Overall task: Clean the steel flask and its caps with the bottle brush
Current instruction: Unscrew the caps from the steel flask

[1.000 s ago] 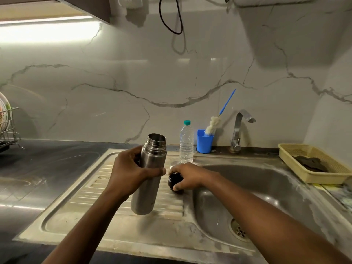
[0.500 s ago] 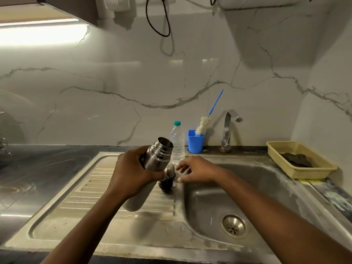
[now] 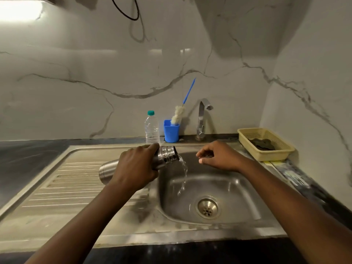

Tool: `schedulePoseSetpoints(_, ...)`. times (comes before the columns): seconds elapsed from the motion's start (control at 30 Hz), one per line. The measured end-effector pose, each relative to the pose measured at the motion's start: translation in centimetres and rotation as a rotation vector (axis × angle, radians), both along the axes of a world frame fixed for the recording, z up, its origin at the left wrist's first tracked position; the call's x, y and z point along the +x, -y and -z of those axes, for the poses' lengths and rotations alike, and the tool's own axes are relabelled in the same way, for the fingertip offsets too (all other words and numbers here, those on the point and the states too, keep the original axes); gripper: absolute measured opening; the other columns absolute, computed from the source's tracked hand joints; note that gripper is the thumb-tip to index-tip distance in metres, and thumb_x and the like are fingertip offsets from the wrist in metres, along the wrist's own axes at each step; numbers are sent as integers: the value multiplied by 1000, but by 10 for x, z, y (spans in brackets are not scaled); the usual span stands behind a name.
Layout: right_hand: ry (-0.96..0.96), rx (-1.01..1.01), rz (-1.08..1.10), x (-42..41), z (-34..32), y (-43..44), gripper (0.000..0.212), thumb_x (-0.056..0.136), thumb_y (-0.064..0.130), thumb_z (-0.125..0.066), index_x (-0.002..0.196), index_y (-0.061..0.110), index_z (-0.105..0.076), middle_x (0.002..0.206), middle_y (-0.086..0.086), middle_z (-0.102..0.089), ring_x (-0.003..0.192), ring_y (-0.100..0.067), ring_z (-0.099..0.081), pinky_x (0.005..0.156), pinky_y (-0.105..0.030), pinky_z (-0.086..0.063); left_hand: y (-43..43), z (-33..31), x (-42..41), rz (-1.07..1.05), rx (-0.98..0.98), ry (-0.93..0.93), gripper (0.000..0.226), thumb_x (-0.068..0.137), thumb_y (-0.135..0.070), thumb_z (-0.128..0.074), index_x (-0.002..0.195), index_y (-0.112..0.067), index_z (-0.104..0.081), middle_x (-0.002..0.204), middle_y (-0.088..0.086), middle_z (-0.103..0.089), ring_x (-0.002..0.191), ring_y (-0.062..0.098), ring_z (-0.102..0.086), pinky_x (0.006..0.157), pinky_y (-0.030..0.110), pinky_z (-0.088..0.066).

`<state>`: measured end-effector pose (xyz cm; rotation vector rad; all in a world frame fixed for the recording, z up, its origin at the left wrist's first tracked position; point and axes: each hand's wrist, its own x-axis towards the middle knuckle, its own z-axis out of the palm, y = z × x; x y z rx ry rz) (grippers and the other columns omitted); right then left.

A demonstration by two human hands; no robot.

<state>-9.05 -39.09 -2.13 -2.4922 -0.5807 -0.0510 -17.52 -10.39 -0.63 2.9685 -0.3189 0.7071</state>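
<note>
My left hand (image 3: 136,167) grips the steel flask (image 3: 165,157) around its middle and holds it tipped almost flat, mouth to the right over the sink bowl (image 3: 238,189). Water runs from the mouth down into the bowl. My right hand (image 3: 219,157) hovers over the bowl to the right of the flask's mouth, fingers loosely curled and holding nothing. The bottle brush (image 3: 178,114), white bristles on a blue handle, stands in a blue cup (image 3: 171,131) at the back of the sink. The caps are hidden from view.
A clear water bottle (image 3: 152,127) stands left of the blue cup. The tap (image 3: 202,117) rises behind the bowl. A yellow basket (image 3: 274,152) with a dark cloth sits at the right. The ribbed drainboard (image 3: 62,180) lies left of the bowl.
My left hand has tilted the flask from upright to nearly flat, and water now pours out. My right hand has let go of the dark cap and moved right over the bowl.
</note>
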Motion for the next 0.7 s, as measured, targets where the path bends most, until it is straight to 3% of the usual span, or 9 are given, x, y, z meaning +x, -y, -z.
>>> schedulePoseSetpoints(0.27,-7,25,14,-2,17,10,18,89,33,-79,107,33,-79,103,16,-75,96,3,-68,90,-28,-57,11,8,7,-8,116,7,66,85,-34,-72,146,-32,-47,128,-6,-68,103,22,-68,72,33,-41)
schedulePoseSetpoints(0.4,-7,33,11,-2,16,8,18,91,33,-78,108,33,-79,102,17,-75,94,4,-67,88,-24,-56,14,8,8,6,156,15,66,85,-34,-71,146,-33,-45,130,-7,-67,109,22,-68,75,33,-44)
schedulePoseSetpoints(0.7,-3,37,8,-7,14,6,18,93,33,-76,111,30,-79,104,16,-75,94,3,-67,87,-25,-55,14,6,12,51,218,88,63,90,-29,-69,149,-30,-45,132,-5,-66,115,20,-65,95,35,-52)
